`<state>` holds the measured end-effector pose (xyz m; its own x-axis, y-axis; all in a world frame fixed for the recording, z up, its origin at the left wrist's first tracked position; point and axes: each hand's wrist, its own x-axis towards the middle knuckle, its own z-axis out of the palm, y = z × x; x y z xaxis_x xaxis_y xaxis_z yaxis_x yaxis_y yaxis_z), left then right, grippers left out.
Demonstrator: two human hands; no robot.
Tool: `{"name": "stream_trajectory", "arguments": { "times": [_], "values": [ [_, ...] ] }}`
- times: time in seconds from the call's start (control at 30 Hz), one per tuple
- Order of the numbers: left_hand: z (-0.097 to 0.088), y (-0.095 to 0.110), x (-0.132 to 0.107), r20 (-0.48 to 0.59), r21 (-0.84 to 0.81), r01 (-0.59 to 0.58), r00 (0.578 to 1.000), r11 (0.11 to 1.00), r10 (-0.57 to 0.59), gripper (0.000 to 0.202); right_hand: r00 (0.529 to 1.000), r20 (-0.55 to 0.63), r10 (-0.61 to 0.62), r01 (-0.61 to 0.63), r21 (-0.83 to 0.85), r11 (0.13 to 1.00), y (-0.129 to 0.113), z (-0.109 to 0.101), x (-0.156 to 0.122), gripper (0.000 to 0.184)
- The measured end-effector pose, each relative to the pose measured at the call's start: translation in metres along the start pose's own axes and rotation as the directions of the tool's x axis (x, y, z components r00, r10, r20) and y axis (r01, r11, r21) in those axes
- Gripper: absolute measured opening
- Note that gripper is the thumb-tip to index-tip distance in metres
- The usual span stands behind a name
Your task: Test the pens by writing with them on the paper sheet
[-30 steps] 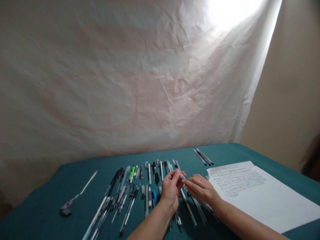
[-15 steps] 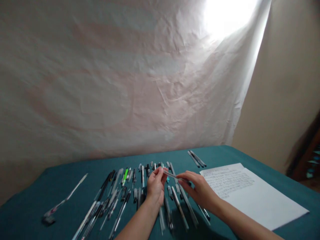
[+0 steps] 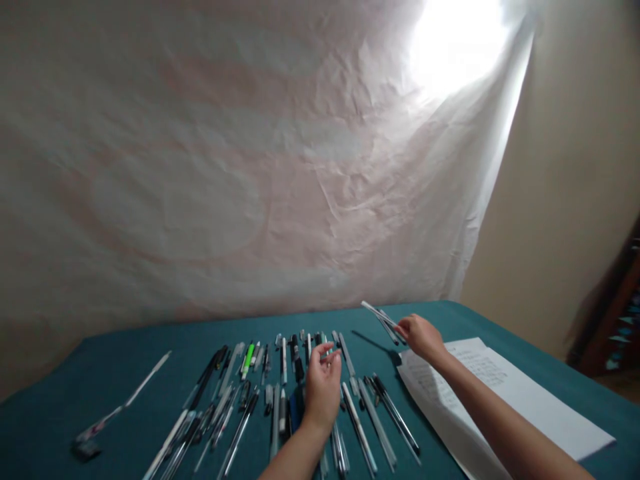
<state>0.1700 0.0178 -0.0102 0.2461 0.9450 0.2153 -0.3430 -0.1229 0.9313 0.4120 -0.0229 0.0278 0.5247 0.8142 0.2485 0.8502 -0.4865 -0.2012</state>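
Note:
My right hand [image 3: 421, 335] is stretched toward the far right of the teal table [image 3: 125, 357] and pinches a clear pen [image 3: 377, 313], whose tip points up and to the left. The pen hangs just above a small group of dark pens [image 3: 389, 328] lying near the table's back edge. My left hand [image 3: 323, 387] hovers over the spread of several pens [image 3: 280, 387] in the middle, fingers curled with the thumb and forefinger close together; I cannot make out anything in them.
A white sheet of paper with writing [image 3: 495, 390] lies on the right, under my right forearm. A long white pen with a dark cap [image 3: 120, 407] lies apart at the left. A wrinkled white cloth [image 3: 240, 167] hangs behind the table.
My right hand has taken the clear pen away from my left hand and carried it to the far right, over the small group of pens. My left hand has dropped toward the spread.

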Motion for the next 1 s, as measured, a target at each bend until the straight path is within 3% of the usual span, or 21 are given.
{"name": "stream_trajectory", "arguments": {
  "times": [0.1,0.27,0.57,0.8,1.0],
  "values": [
    [0.0,-0.001,-0.005,0.047,0.08,-0.024,0.999,0.996,0.02,0.022,0.993,0.038,0.114,-0.113,-0.032,0.993,0.022,0.008,0.023,0.027],
    [-0.002,-0.006,-0.004,0.059,0.136,-0.048,0.997,0.989,0.041,0.017,0.972,0.083,0.221,-0.218,-0.048,0.975,0.044,0.027,0.039,0.026],
    [-0.002,-0.003,-0.004,0.071,0.198,-0.051,0.997,0.979,0.037,0.016,0.966,0.159,0.204,-0.21,0.018,0.978,0.05,0.04,0.045,0.029],
    [-0.002,0.001,-0.002,0.024,0.154,-0.021,1.0,0.988,0.017,0.015,0.985,0.132,0.113,-0.122,0.067,0.99,0.031,0.025,0.035,0.026],
    [-0.003,0.002,-0.002,-0.023,0.119,-0.015,1.0,0.993,0.018,0.015,0.986,0.116,-0.12,0.1,0.169,0.981,-0.031,0.029,0.018,0.031]
  ]
}}
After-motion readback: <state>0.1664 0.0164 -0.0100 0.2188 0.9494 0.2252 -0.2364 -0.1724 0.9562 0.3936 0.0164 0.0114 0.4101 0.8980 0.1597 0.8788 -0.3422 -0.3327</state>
